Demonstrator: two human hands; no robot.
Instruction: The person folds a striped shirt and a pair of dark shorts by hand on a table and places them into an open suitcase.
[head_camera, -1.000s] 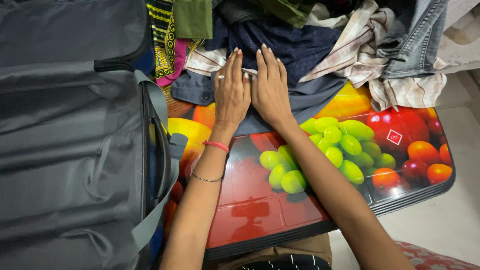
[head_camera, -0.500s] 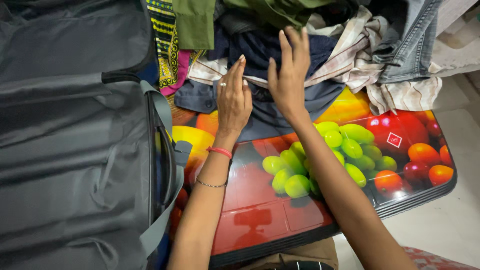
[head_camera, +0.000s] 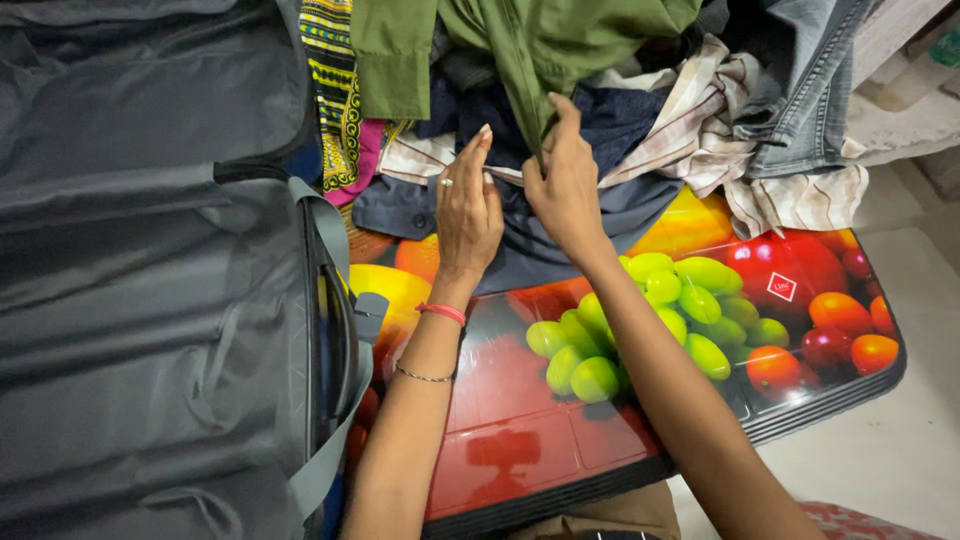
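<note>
- Open grey suitcase (head_camera: 150, 280): fills the view from 7 to 11 o'clock, lid laid back and lining exposed, with a grey strap (head_camera: 335, 330) along its near edge; it sits just beside the clothes, within easy reach of both hands.
- Tabletop (head_camera: 520, 440): glossy, printed with fruit, its bare part at 5 to 6 o'clock; it carries the clothes at its far end.
- Patterned yellow-and-pink cloth (head_camera: 335, 100): at 11 o'clock, at the left edge of the heap, untouched.
- Left hand (head_camera: 467, 205): fingers together and nearly straight, palm resting on the dark blue-grey garment (head_camera: 520, 235), judged to be holding it flat in place. A ring and two wrist bands show.
- Right hand (head_camera: 562, 180): fingers curled, pinching a fold of the green shirt (head_camera: 530, 45) where it hangs down at 12 o'clock; the grip appears meant to draw it off the heap.
- Green shirt: lies on top of the heap, above both hands.
- Striped beige cloth (head_camera: 720, 130) and denim (head_camera: 820, 80): piled at 1 to 2 o'clock, clear of the hands.
</note>
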